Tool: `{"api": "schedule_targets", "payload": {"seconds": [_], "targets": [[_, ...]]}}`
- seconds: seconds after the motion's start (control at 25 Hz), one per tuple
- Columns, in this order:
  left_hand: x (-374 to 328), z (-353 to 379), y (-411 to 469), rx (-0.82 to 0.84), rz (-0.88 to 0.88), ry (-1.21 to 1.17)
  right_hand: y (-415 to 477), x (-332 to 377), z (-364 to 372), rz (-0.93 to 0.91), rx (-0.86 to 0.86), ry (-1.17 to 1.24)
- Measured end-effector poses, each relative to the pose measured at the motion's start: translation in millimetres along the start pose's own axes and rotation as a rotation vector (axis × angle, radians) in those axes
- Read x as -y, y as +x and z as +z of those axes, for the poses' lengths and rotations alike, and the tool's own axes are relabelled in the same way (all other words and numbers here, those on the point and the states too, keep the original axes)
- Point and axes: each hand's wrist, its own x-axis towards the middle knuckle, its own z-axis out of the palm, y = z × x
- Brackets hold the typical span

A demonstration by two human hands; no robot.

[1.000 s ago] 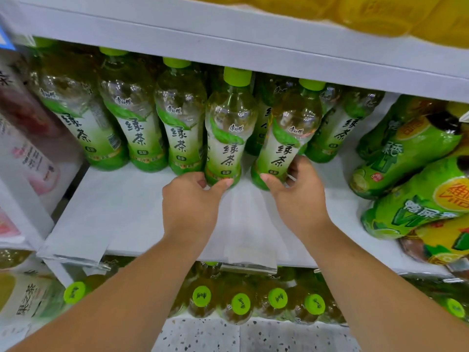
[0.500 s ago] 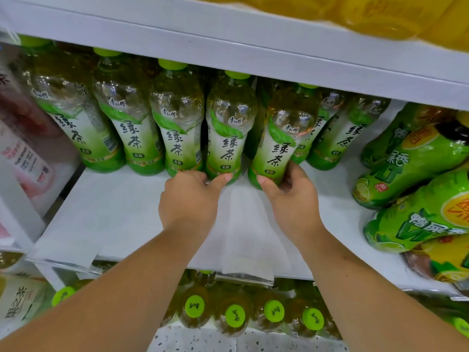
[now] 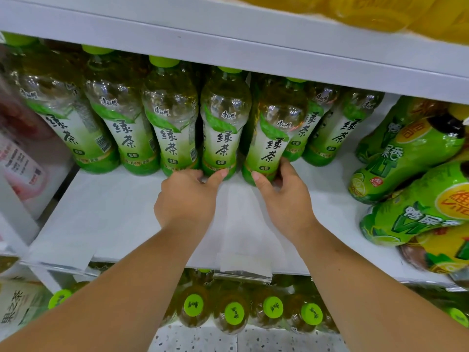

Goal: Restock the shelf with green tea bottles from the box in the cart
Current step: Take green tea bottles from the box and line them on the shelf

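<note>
Several green tea bottles with green caps and white-green labels stand in a row at the back of the white shelf. My left hand grips the base of one upright bottle, thumb against its lower label. My right hand curls round the base of the neighbouring bottle, which leans slightly left. More green tea bottles stand behind and to the right of it. The box and the cart are out of view.
Green and yellow bottles lie tilted at the shelf's right end. Pink-labelled bottles stand at the left. The upper shelf's edge hangs just over the caps. Green-capped bottles fill the shelf below.
Both hands have pushed their bottles further back on the shelf, into line with the row. The right bottle has come more upright.
</note>
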Motion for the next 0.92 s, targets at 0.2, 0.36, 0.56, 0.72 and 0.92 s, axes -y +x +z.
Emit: {"api": "schedule_targets", "payload": {"seconds": [0.2,0.36,0.56,0.72,0.92], "targets": [[2,-6,3,0.027,-0.005,-0.076,2,6,-1,0.075,0.024,-0.034],[3,-13,7,0.119,0.017,-0.122,2,17,0,0.169,0.059,0.040],[-5,-25,4,0.230,0.040,-0.085,-2,31,1,0.293,0.000,0.125],[-3,-44,-8,0.466,0.011,-0.131,-37,52,-14,0.479,-0.029,0.138],[6,-90,-56,0.605,-0.046,-0.122,-99,88,-33,0.650,0.035,0.130]]}}
